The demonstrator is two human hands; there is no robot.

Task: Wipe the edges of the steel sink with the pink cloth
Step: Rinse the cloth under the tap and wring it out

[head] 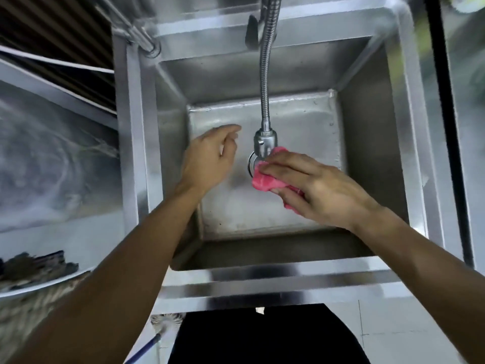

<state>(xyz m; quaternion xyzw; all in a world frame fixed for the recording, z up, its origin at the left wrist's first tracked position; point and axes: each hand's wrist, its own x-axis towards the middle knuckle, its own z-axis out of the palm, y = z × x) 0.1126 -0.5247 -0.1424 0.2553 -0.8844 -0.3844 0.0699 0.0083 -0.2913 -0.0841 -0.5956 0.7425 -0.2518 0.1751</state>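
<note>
Over the basin of the steel sink (275, 278), the right hand (315, 187) grasps the bunched pink cloth (265, 179), which seems to touch the hanging faucet head (265, 143). The left hand (207, 158) hovers beside it, grip released and holding nothing.

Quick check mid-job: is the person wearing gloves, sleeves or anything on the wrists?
No. The left hand and right hand are bare, without gloves. Both forearms are uncovered as far as the frame shows, with no sleeve edge in view. No watch, band or ring is visible on either side.
</note>
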